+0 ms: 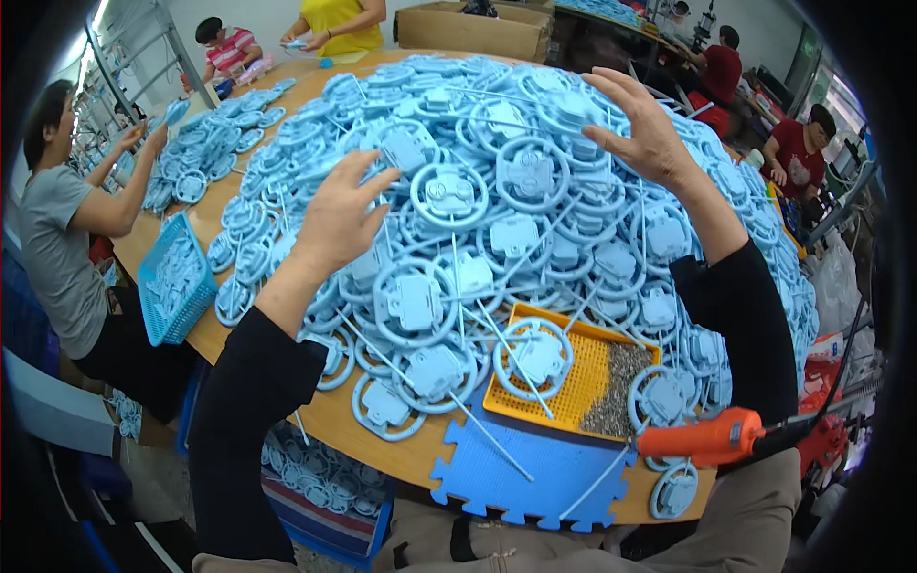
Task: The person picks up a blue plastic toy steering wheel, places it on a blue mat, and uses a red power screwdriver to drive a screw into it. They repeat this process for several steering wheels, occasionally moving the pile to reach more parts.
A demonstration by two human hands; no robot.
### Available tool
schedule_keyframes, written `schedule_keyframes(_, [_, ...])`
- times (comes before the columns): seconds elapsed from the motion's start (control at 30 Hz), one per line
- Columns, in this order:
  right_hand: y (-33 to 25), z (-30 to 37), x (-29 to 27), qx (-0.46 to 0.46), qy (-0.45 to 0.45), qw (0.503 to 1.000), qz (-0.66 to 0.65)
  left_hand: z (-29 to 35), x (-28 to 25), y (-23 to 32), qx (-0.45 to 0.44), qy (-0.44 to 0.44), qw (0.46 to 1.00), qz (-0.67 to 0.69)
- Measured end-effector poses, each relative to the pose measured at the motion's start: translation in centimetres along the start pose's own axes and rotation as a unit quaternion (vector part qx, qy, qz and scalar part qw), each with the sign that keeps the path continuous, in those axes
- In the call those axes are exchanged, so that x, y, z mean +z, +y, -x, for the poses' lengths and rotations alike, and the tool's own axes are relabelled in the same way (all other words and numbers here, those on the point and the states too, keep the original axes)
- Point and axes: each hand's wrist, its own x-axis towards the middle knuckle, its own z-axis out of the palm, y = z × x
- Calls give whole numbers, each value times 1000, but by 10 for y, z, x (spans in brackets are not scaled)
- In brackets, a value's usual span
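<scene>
Light-blue parts (pixel 449 194), yellow tray (pixel 582 382), orange tool (pixel 702 435), blue mat (pixel 544 468).

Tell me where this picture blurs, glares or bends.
Head view: the table looks bowed, corners go black; head view: a light-blue part by the right hand is smeared; head view: a light strip glares at upper left.
</scene>
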Motion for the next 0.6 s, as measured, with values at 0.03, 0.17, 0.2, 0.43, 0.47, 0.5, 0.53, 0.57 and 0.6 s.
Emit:
schedule_keyframes(0.03, [-5,13,3,10,-8,999,-30,1,6,10,-8,-13,1000,11])
schedule_keyframes(0.17, [-38,86,-31,53,-62,994,-76,-6,7,53,116,-75,990,7])
schedule_keyframes(0.2, [-44,110,-50,92,-83,986,-111,-11,7,68,111,-84,990,37])
schedule_keyframes(0.43, [-91,288,-125,401,-13,763,-506,43,38,207,174,-135,967,129])
schedule_keyframes(0.47, [-96,305,-120,332,21,723,-606,48,44,208,176,-137,967,126])
schedule_keyframes(0.5, [-112,309,-110,403,59,725,-556,51,49,206,131,-181,969,104])
schedule_keyframes(0.53, [-124,311,-103,385,87,723,-567,51,54,207,90,-224,967,85])
schedule_keyframes(0.57, [-145,295,-99,357,78,712,-599,51,53,205,81,-236,966,68])
schedule_keyframes(0.6, [-155,294,-101,348,44,732,-584,48,48,210,70,-250,963,65])
